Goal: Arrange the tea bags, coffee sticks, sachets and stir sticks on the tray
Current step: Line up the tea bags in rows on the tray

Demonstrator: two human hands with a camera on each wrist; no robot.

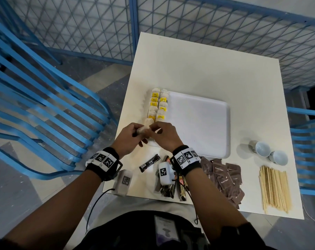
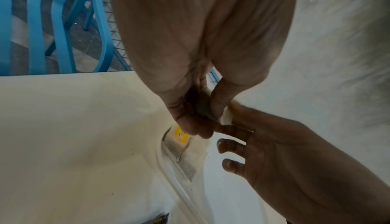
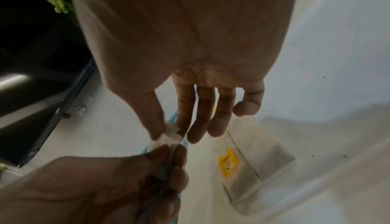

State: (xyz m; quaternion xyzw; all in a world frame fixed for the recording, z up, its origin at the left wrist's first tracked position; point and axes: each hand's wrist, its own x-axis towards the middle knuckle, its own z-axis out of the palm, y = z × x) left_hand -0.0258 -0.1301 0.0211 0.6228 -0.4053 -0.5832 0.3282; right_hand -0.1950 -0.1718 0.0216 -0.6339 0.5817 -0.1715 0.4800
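Both hands meet over the near-left corner of the white tray (image 1: 203, 123), sharing one tea bag (image 1: 143, 130). Left hand (image 1: 129, 139): fingers curled, thumb and forefinger pinching the bag's near end. Right hand (image 1: 164, 136): thumb and index fingertip pinch the bag's far end; the other three fingers (image 3: 221, 116) are loosely extended and touch nothing. The pinched bag is held off the tray, just near of the rows already laid.

Tea bags on the tray (image 1: 158, 105): two columns along the left edge, overlapping like shingles, yellow tags showing; about six per column, exact count unclear where they overlap. One more plain bag (image 1: 147, 121) lies at the near end of the left column, just beside the hands.

On the bench (image 1: 198, 65), near of the tray: one dark coffee stick (image 1: 150, 163) lying alone; a pile of further coffee sticks (image 1: 168, 190), mostly hidden by the right wrist gear, count not readable. Brown sugar sachets (image 1: 223, 179) in a loose heap to the right of those, too overlapped to count. A bundle of wooden stir sticks (image 1: 274, 189) at near right, lying roughly parallel, too many to count. Two white cups (image 1: 269, 153) tipped on their sides just far of the stir sticks, right of the tray. Blue slatted chair (image 1: 45, 109) left of the bench.
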